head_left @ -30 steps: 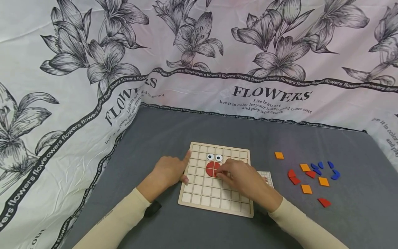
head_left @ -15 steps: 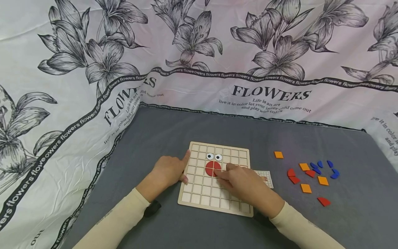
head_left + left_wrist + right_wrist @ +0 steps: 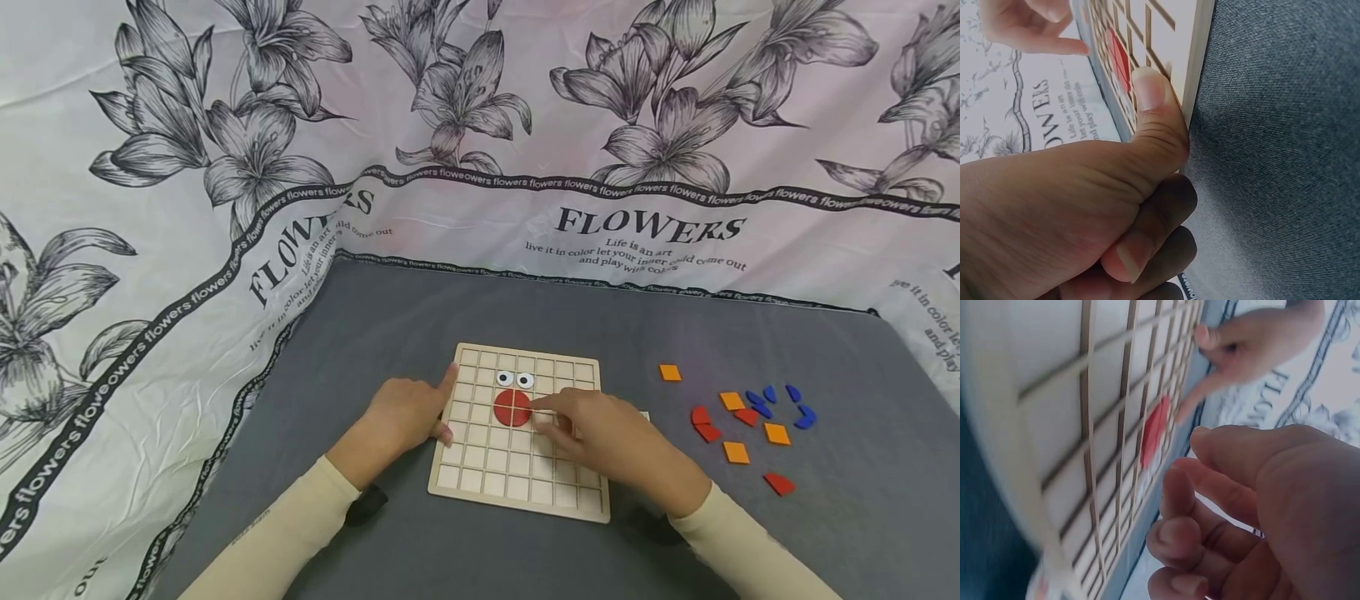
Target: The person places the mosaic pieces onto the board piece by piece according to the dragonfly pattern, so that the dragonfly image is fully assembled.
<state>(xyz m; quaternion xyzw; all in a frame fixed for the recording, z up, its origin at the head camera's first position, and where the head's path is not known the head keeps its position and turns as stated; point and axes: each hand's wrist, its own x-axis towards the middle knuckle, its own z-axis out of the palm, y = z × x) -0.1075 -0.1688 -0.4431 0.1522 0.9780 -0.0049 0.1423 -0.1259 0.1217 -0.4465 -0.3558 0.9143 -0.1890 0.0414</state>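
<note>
A square wooden grid board lies on the grey tabletop. On it sits a red disc made of quarter pieces, below two round eye pieces. My left hand holds the board's left side, its thumb over the rim and its index finger stretched along the edge; its other fingers are curled. From the right, my right hand reaches over the board, index fingertip right at the disc's right edge. Its thumb stands apart from the index finger and nothing shows between them.
Right of the board lie several orange squares, red quarter pieces and blue curved pieces. A white card is mostly hidden behind my right hand. A flower-printed cloth stands round the table's back and left.
My right hand has pressed the lower right red quarter, then drawn slightly right to the disc's edge. It covers more of the card now. My left hand stays at the board's side.
</note>
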